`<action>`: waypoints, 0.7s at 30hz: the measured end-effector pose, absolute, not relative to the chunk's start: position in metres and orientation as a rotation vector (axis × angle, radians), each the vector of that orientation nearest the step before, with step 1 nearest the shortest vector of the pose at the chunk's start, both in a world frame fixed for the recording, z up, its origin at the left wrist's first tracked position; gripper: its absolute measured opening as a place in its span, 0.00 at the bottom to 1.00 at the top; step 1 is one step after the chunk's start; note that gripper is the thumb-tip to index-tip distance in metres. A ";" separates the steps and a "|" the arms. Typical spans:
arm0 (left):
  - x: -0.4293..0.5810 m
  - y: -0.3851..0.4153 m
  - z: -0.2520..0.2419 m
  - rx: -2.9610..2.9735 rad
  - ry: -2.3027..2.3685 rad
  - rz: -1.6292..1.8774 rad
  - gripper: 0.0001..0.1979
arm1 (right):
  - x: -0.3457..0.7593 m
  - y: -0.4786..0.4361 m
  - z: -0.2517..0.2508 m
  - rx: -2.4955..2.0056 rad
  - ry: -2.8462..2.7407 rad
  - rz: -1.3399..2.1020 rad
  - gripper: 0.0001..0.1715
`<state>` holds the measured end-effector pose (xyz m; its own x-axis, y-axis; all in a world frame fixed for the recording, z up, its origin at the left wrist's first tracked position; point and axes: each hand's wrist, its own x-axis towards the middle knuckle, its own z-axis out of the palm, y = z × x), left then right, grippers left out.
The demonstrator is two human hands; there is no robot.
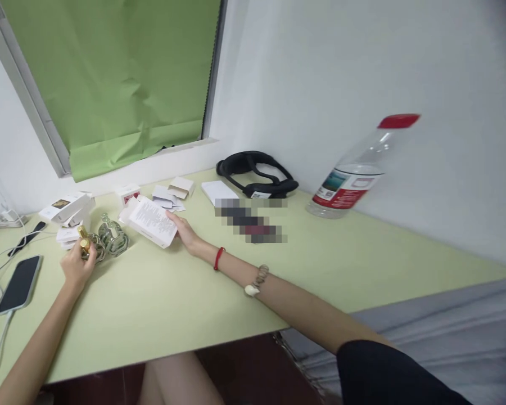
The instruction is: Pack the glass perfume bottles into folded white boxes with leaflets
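My right hand grips a white printed box by its right end, fingers closed around it. The box tilts above the table, with its flaps open at the left end and small print on the face turned to me. Further left, my left hand closes around a glass perfume bottle with a gold top, its body partly hidden by my fingers. Right beside that hand a second glass bottle stands on the light green table.
Several small white boxes lie behind my left hand. A phone with a cable rests at the left. Opened cartons, a black headset, and a red-capped plastic bottle stand along the wall. A blurred-out patch covers something mid-table.
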<state>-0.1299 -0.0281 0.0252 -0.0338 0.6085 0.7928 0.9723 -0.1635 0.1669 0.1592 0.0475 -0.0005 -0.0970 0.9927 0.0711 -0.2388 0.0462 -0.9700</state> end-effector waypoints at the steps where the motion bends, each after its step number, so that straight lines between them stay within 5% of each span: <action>1: -0.130 -0.027 0.026 -1.779 -1.694 -1.078 0.15 | 0.159 0.047 0.001 -0.937 -1.128 1.337 0.32; 12: -0.136 -0.030 0.030 -1.876 -1.811 -1.069 0.24 | 0.151 0.044 0.002 -0.913 -1.152 1.352 0.26; 21: -0.123 -0.055 0.026 -2.266 -1.493 -1.048 0.22 | 0.146 0.051 -0.018 -0.708 -1.472 1.313 0.26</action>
